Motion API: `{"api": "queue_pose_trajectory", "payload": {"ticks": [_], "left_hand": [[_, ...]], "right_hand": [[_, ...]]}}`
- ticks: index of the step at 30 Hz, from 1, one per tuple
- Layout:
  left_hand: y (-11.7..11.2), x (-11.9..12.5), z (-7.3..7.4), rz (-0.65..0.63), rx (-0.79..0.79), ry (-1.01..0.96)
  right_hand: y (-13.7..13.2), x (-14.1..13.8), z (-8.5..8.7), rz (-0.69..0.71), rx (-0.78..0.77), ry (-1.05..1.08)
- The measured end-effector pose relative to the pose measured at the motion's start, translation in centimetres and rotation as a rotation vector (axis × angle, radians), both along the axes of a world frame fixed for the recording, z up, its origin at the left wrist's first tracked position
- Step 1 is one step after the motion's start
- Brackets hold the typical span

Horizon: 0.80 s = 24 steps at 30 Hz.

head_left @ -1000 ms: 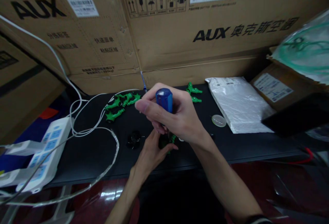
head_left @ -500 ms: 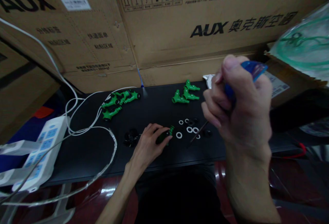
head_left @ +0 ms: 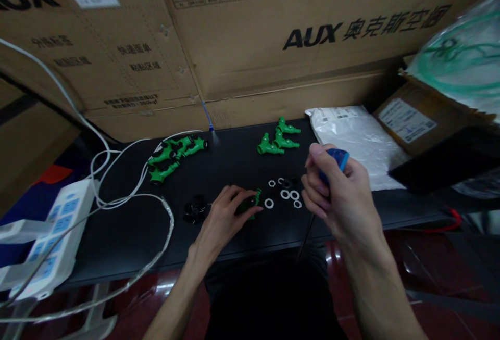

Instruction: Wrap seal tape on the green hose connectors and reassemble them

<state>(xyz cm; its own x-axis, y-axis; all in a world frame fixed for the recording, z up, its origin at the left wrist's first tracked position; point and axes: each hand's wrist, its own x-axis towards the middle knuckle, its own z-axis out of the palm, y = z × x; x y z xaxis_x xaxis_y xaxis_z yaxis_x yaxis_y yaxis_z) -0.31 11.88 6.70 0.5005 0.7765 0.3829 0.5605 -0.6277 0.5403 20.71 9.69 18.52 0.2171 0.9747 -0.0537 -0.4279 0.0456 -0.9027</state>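
Note:
On the black tabletop (head_left: 230,160), my left hand (head_left: 226,210) pinches a green fitting (head_left: 258,196) with a black part on it; fingers cover much of it. My right hand (head_left: 336,189) is wrapped round the blue handle of a screwdriver (head_left: 339,158), held above the table with its dark shaft slanting down toward me. Between the hands lie several white and black rings (head_left: 285,194). Left of my left hand sits a cluster of small black parts (head_left: 195,210). Farther back are three green Y-shaped fittings (head_left: 269,145).
Green fittings with black parts (head_left: 164,171) lie at the back left, beside white cables. A white power strip (head_left: 58,236) stands at the left edge. Large cardboard boxes (head_left: 242,69) wall off the back. At right are a white plastic mailer (head_left: 355,131) and a carton (head_left: 410,116).
My right hand has come down and away from my face with the screwdriver, uncovering the white mailer. My left hand stays on the green fitting. The view has shifted slightly.

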Motion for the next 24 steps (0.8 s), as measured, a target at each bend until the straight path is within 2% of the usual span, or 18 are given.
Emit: {"api": "queue_pose_trajectory", "payload": {"ticks": [7, 9, 12, 16, 21, 24], "left_hand": [[-0.3, 0.1, 0.6, 0.061, 0.097, -0.126], [-0.6, -0.2, 1.1, 0.101, 0.060, -0.194], [-1.3, -1.2, 1.7, 0.194, -0.094, -0.276], [-2.6, -3.0, 1.7, 0.303, -0.256, -0.364], [-3.7, -5.2, 0.3, 0.380, -0.239, -0.429], [-4.0, -5.9, -0.4, 0.432, -0.238, -0.476]], "right_hand": [[0.2, -0.7, -0.8, 0.035, -0.047, 0.032], [0.3, -1.0, -1.2, 0.049, -0.051, 0.066], [0.6, -1.8, -1.3, 0.081, -0.031, 0.122], [1.0, -3.2, 0.0, 0.058, 0.073, 0.162], [1.5, -5.0, 2.7, -0.083, 0.255, 0.173], [1.6, -6.2, 3.5, -0.153, 0.333, 0.120]]}}
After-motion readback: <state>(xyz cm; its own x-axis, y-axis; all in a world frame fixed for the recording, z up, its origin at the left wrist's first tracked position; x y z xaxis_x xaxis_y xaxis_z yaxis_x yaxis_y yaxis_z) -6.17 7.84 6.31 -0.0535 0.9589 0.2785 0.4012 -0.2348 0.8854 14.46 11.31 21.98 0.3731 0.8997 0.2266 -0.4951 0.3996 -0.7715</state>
